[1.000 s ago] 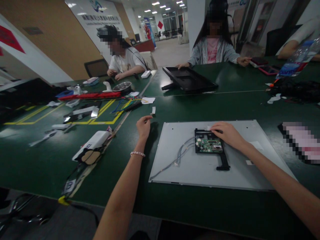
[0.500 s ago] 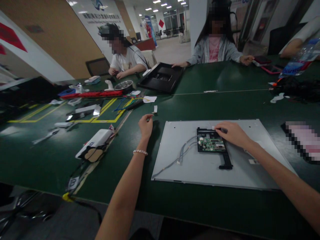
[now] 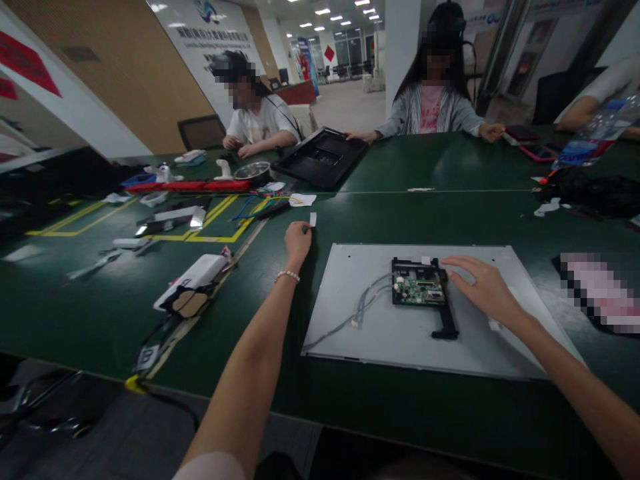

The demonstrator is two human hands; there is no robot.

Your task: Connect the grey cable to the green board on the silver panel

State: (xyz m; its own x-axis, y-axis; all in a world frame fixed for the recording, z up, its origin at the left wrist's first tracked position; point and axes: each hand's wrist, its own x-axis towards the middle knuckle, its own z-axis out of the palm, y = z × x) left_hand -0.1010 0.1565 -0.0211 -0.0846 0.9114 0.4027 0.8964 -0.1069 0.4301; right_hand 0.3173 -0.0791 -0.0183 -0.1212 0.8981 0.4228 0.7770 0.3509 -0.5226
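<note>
A grey metal panel [image 3: 370,347] lies flat on the green table, bearing a black plastic bracket [image 3: 445,327] with a green circuit board [image 3: 419,289] in it. My right hand [image 3: 483,283] is open over the panel, thumb and fingers apart, fingertips beside the bracket's upper right corner. A small white piece [image 3: 425,260] sits at the bracket's top edge. Grey cables [image 3: 367,297] run left from the board. My left hand [image 3: 299,240] is closed, fingertips by a small white slip [image 3: 313,219] on the table; whether they grip it is hidden.
A white power pack [image 3: 193,283] with a black cable lies at left. Colored wires, metal parts and a red strip [image 3: 190,186] lie beyond. Across the table, a person's hand touches a black cover [image 3: 325,157]. A phone [image 3: 597,290] and a bottle [image 3: 595,137] are at right.
My right hand has opened and drawn back slightly right from the bracket's top edge, uncovering the white piece. My left hand has shifted slightly right and forward, nearer the slip. The view has tilted slightly.
</note>
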